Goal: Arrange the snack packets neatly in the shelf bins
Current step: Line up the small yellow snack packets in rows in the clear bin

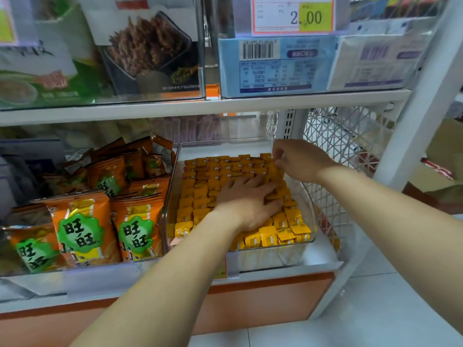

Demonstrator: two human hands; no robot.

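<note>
While you lean in at the lower white shelf (322,256), both of your arms reach into the one clear plastic bin (170,196) at its right end. That bin holds the small yellow foil packets (195,196), laid in rows from its front wall to near its back; there are too many to count.

Your left hand (246,204) lies palm down on the packets near the middle of the bin, its grip spread flat with straight fingers pressing on them. Your right hand (298,160) is at the back right corner, its grip pinching the edge of one packet between thumb and fingertips.

A second clear bin (75,274) stands just beside it on the left, filled with orange snack bags with green badges (82,226); three stand upright along its front edge, and more lie tilted behind.

On the upper shelf (225,103) you have two more clear bins of boxed goods, and one red-edged price tag with a yellow patch (292,15) on the right one.

A white wire mesh panel (338,136) closes the shelf's right side. Pale floor tiles (375,309) lie below, and brown cardboard boxes (446,146) sit at the far right.
</note>
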